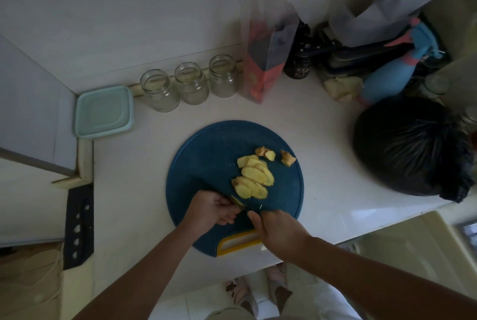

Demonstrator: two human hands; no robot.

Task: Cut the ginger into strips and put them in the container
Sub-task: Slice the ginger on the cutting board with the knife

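Left hand (pixel 214 207) pinched what seemed a pale yellow ginger slice (pixel 237 201), right hand (pixel 278 229) just beside it, grip unclear, fanned yellow ginger slices (pixel 254 177) lay beyond both.

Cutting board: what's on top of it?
Ginger slices fanned right of centre, two offcuts behind. Left hand and right hand cover the near edge; what's beneath is hidden.

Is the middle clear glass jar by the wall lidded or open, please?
Open: the middle clear glass jar shows a bare threaded mouth.
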